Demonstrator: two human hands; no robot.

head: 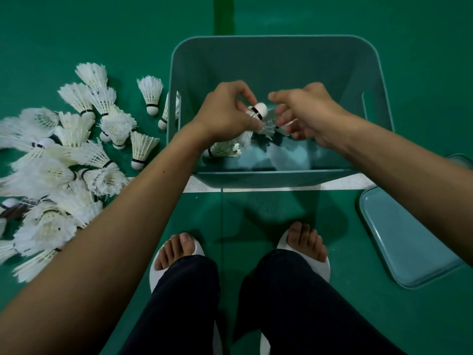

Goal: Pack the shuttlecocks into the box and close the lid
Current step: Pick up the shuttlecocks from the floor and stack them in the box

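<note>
A teal plastic box [279,60] stands open on the green floor [76,32], and both hands are held over the inside of it. The left hand [225,111] grips a shuttlecock [259,111] by its feathers, with the white cork tip and its black band pointing up and to the right. The right hand [307,111] is just beside it, fingers loosely bent over some blurred white feathers [271,129]; whether it holds them cannot be told. Another shuttlecock [224,149] lies on its side on the bottom of the box, near the left wall. A big pile of shuttlecocks [69,155] lies on the floor to the left of the box. The matching lid [404,234] lies flat on the floor to the right. Below, two feet in white slippers [317,262] stand near the box.
</note>
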